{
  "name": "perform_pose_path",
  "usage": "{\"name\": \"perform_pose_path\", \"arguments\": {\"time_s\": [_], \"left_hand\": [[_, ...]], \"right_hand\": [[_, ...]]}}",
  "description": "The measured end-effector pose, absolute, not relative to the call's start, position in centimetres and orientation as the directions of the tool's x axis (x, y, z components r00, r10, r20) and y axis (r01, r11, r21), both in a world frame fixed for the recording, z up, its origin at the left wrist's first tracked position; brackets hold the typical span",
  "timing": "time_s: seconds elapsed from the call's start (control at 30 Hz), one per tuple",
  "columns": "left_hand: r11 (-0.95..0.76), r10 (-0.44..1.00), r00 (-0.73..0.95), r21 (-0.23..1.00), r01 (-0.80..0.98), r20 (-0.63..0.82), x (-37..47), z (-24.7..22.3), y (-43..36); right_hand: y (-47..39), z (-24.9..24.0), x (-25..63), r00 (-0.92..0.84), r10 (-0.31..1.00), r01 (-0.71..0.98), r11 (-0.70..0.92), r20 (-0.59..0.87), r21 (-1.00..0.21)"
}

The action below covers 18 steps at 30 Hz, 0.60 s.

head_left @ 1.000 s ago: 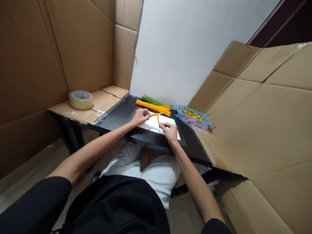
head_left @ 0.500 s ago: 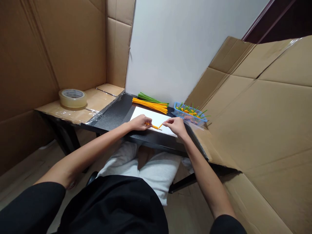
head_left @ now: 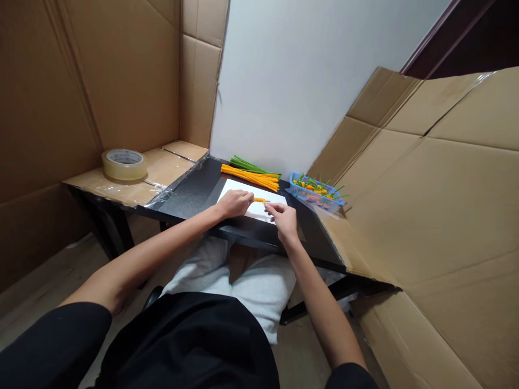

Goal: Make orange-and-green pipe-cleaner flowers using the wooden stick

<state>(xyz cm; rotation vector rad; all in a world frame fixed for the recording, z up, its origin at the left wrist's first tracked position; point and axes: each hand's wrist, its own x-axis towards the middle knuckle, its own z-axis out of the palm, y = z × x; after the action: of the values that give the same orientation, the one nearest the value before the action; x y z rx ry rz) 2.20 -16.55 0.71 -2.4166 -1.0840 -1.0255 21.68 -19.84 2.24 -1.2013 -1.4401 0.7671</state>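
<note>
Over the white sheet (head_left: 231, 187), my left hand (head_left: 235, 203) grips a thin stick with an orange pipe cleaner (head_left: 258, 200) coiled round it. The stick's pale tip pokes out to the right of the coil. My right hand (head_left: 281, 217) pinches the loose end of the same pipe cleaner, close to the coil's right end. Behind the sheet lie a bundle of orange pipe cleaners (head_left: 249, 177) and a bundle of green pipe cleaners (head_left: 255, 166).
To the right stands a blue basket (head_left: 316, 201) holding several orange and green pieces. A roll of clear tape (head_left: 125, 165) rests on cardboard at the left. Cardboard walls (head_left: 438, 205) flank the black table (head_left: 182, 189), with a white wall behind.
My right hand has moved left and nearer to me, bringing the loose end of the orange pipe cleaner down beside the stick. The stick has risen slightly in view; my left hand still holds it.
</note>
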Motion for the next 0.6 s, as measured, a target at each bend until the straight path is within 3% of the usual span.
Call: {"name": "perform_pose_path", "arguments": {"time_s": [0.17, 0.27, 0.37, 0.5, 0.6], "left_hand": [[-0.691, 0.590, 0.245, 0.324, 0.646, 0.769, 1.7, 0.6, -16.0], [-0.702, 0.689, 0.190, 0.578, 0.416, 0.700, 1.3, 0.9, -15.6], [-0.592, 0.788, 0.299, 0.795, 0.132, 0.538, 1.0, 1.2, -15.2], [-0.479, 0.777, 0.489, 0.876, 0.053, 0.395, 0.7, 1.1, -15.0], [-0.569, 0.725, 0.552, 0.810, 0.142, 0.412, 0.6, 0.8, -15.0]], "right_hand": [[-20.0, 1.8, 21.2, 0.089, 0.975, 0.047, 0.199, 0.202, -0.979], [-19.6, 1.8, 21.6, 0.058, 0.993, -0.014, 0.106, 0.105, -0.994], [-19.0, 1.9, 22.5, -0.018, 1.000, 0.011, 0.024, 0.023, -1.000], [-17.9, 2.5, 24.2, -0.105, 0.994, 0.076, -0.008, -0.015, -0.997], [-17.5, 3.4, 25.2, -0.141, 0.989, 0.265, 0.083, 0.046, -0.961]]}}
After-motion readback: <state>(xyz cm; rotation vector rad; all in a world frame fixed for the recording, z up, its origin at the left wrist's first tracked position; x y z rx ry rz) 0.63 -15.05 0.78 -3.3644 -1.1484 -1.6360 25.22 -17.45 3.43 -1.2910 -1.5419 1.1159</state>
